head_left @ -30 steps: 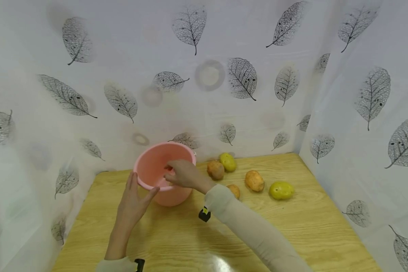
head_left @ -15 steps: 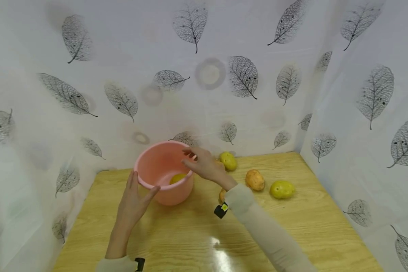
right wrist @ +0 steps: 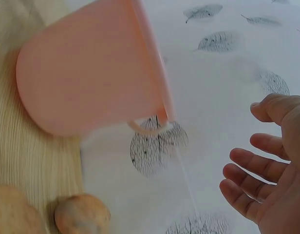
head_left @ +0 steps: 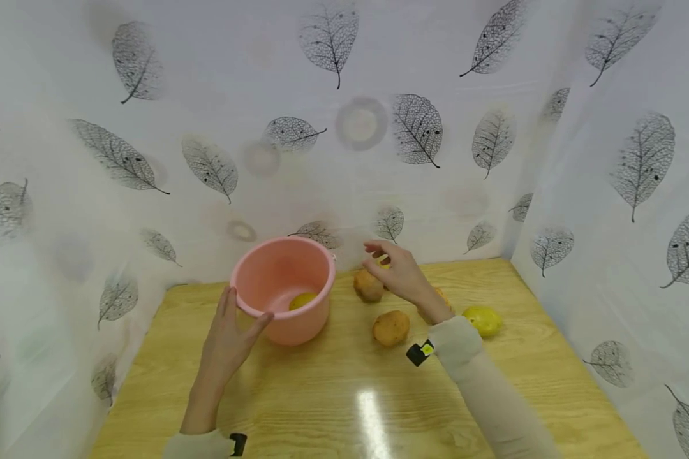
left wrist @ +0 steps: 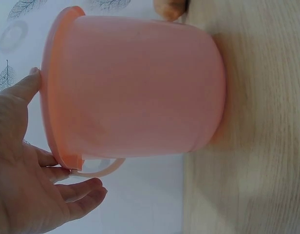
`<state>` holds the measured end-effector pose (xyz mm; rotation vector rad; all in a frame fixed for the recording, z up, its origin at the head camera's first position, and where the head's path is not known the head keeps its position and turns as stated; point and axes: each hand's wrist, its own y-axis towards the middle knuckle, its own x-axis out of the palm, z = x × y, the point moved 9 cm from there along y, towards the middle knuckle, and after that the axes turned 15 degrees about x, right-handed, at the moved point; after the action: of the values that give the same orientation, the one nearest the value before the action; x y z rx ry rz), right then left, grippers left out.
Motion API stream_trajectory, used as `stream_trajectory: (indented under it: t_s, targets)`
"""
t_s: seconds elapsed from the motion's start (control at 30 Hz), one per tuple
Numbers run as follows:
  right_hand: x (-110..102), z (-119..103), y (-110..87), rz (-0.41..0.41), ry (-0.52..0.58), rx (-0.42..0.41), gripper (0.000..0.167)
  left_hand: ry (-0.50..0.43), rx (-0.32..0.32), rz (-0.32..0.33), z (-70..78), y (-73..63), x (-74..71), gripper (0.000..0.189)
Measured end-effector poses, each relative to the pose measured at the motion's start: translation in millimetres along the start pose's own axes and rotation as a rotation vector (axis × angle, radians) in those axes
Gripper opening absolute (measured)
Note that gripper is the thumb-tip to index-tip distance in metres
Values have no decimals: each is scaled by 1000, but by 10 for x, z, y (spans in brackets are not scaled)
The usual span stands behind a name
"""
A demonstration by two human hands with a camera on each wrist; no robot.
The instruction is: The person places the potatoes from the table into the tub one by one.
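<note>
A pink bucket [head_left: 287, 325] stands upright on the table, with a yellow rounded thing [head_left: 302, 301] lying at its bottom. My left hand [head_left: 225, 344] touches the near left of its rim, thumb and fingers spread apart. In the left wrist view, the thumb and fingertips of the left hand [left wrist: 28, 165] lie along the rim, close to the handle [left wrist: 103, 170]. To the right of the bucket, my right hand [head_left: 399, 271] hovers over the potatoes, fingers loosely bent and holding nothing. A brown potato [head_left: 369, 287] sits just left of and below that hand; another potato [head_left: 391, 328] lies nearer.
A third potato [head_left: 441, 294] is mostly covered by the right wrist. Farther right lies a smooth yellow-green oval [head_left: 483, 320], and a similar one is largely hidden behind the right hand. White leaf-patterned sheeting [head_left: 356, 185] rises around the wooden table [head_left: 321, 401].
My right hand has come out of the bucket and moved right, over the potatoes. The yellow thing now shows inside the bucket. The left hand has stayed at the rim.
</note>
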<state>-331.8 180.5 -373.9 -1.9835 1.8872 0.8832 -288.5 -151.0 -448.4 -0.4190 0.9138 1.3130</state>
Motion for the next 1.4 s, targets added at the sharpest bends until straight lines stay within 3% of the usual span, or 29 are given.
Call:
stream_trajectory:
  t_s: [0.33,0.7,1.03,1.4]
  targets:
    - [-298,388,-187,21,-20,60,43,-9,-6,4,-24,11,21,112]
    - [-340,659,-298,3,-51,117,45,-12,-8,5,-20,7,8,111]
    - [-180,953,-407,-52,-57,164,50,-28,-21,1,-37,0,17,112]
    - [152,1378,-595,-179,-82,245,57,-27,-14,22,-54,-7,21,112]
